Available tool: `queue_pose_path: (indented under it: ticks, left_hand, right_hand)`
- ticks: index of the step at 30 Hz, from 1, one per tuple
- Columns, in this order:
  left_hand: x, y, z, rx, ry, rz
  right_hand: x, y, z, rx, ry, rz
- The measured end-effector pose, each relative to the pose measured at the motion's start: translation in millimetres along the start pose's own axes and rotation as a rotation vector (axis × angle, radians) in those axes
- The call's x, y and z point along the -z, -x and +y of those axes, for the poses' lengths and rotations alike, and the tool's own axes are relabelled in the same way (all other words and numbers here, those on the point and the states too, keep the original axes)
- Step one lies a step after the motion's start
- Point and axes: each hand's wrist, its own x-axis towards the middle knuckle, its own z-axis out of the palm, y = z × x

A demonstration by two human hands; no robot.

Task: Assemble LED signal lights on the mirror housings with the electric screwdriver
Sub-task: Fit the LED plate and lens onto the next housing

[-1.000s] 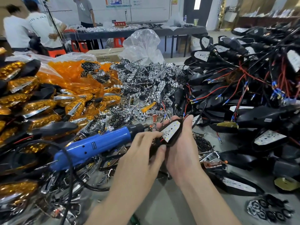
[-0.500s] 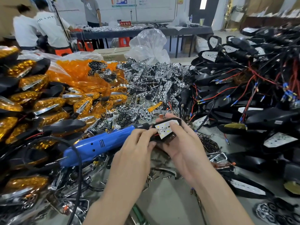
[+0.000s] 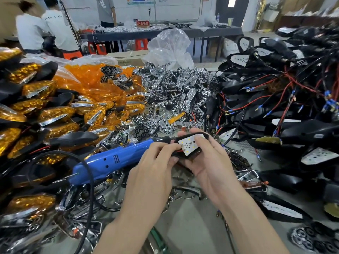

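Observation:
A small black mirror housing with a white LED board set in it, face up, sits between both hands at centre. My right hand cradles it from below, thumb on the board and fingertips curled over its far edge. My left hand pinches the housing's left end, where a red wire comes out. The blue electric screwdriver lies on the pile left of the hands, its black tip pointing at the housing; the left hand partly covers it, and the frame does not show that hand gripping it.
Finished amber-lens lights are heaped at left, loose amber lenses and chrome reflectors behind. Wired black housings fill the right. Screws and chrome brackets litter the grey table. The screwdriver's black cable loops near left. People work at the far table.
The housing has turned from tilted on edge to lying flat with the board up. My left fingers shifted to its left end, and my right thumb came onto the board.

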Motion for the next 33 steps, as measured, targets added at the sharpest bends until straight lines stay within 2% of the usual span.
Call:
queue_pose_path:
  ticks: [33]
  left_hand:
    - [1.6, 0.6, 1.8, 0.01, -0.02, -0.07]
  right_hand:
    - [-0.9, -0.1, -1.6, -0.045, -0.043, -0.002]
